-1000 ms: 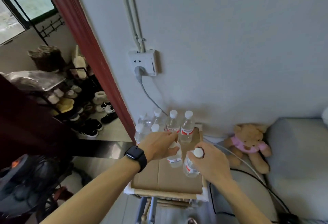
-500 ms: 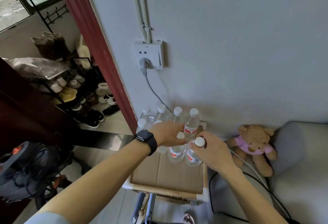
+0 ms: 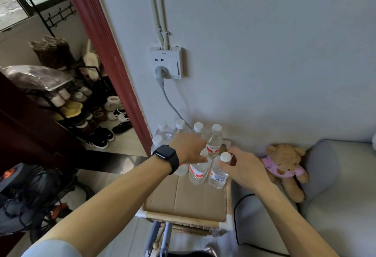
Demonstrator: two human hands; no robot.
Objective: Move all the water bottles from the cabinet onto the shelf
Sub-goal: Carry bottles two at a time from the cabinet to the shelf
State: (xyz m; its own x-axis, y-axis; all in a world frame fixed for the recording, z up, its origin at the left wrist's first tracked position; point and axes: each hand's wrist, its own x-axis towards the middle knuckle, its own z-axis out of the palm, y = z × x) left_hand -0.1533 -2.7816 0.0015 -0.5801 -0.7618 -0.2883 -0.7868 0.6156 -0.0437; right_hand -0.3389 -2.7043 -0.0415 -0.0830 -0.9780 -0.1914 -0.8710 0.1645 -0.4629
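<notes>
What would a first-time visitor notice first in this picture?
Two hands meet over clear water bottles on a cardboard-topped shelf: the left hand, with a black watch, grips the neck of one front bottle, and the right hand pinches the white cap of the bottle beside it. To the right, a teddy bear in a pink top sits against a grey sofa; above, a wall socket holds a grey plug.

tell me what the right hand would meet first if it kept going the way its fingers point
The right hand pinches the front right bottle at its neck, so that comes first; right behind stands a red-labelled back bottle, though depth is unclear.
</notes>
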